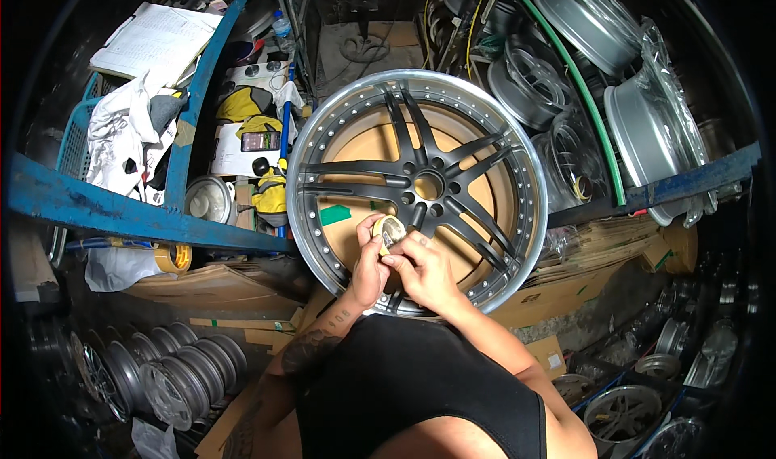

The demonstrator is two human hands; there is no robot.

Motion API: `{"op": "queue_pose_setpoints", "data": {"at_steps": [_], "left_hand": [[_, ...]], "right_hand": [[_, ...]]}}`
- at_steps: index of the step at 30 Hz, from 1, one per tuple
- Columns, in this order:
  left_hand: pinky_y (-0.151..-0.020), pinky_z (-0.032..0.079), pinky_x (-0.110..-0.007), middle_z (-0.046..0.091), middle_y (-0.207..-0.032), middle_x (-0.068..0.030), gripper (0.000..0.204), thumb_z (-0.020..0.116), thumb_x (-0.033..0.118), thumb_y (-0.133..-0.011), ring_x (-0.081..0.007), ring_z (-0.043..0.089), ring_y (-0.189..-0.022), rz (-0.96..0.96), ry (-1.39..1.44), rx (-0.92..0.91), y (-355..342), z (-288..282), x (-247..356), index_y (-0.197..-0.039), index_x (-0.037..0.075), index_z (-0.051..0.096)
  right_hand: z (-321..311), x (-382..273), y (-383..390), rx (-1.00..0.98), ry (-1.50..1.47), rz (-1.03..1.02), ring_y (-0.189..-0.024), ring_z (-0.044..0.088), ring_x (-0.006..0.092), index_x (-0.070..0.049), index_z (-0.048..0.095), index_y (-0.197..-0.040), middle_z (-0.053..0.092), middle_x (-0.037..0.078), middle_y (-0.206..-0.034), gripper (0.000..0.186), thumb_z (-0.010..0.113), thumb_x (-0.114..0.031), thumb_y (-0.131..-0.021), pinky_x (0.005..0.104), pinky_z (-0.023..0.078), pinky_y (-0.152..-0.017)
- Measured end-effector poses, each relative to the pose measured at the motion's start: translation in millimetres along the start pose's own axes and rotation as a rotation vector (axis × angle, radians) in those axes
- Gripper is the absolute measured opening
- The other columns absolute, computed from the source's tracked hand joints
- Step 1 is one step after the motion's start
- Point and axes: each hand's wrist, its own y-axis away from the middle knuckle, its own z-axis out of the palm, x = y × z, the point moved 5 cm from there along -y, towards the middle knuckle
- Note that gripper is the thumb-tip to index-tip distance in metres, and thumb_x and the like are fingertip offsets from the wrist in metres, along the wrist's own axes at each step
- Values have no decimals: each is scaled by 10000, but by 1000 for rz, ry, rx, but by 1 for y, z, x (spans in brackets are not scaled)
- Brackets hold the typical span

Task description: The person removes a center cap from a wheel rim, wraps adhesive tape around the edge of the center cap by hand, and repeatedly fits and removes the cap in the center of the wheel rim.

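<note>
Over the lower part of a large wheel rim, my two hands meet at a small roll of yellowish tape. My left hand is closed round the roll's left side, holding it tilted up. The bent fingers of my right hand pinch at its lower right edge; whether a loose tape end is between them is hidden. The rim has matt black split spokes and a bright outer lip with a ring of small bolts. Tan cardboard shows between the spokes, with a green patch on it.
Blue metal beams run left and right of the wheel. A shelf at left holds papers, white cloth and yellow-and-grey gloves. Tape rolls sit below. Silver wheels fill the right; more stand lower left.
</note>
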Motion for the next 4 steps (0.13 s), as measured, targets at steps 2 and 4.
{"op": "queue_pose_setpoints", "data": {"at_steps": [2, 4], "left_hand": [[-999, 432, -331, 469, -1298, -91, 386, 305, 168, -1028, -175, 502, -1176, -90, 29, -61, 3, -2, -5, -1411, 121, 331], [-1002, 435, -336, 455, -1304, -86, 383, 329, 168, -1028, -171, 501, -1174, -82, 54, -118, 5, -2, -3, -1410, 134, 335]], "right_hand": [[-5, -2, -6, -26, -61, 20, -731, 640, 302, 5, 671, -832, 631, 140, -778, 66, 719, -39, -824, 386, 500, -656], [-4, 4, -5, -139, -135, 0, -737, 648, 292, -11, 681, -847, 645, 137, -792, 75, 731, -62, -826, 387, 501, -661]]}}
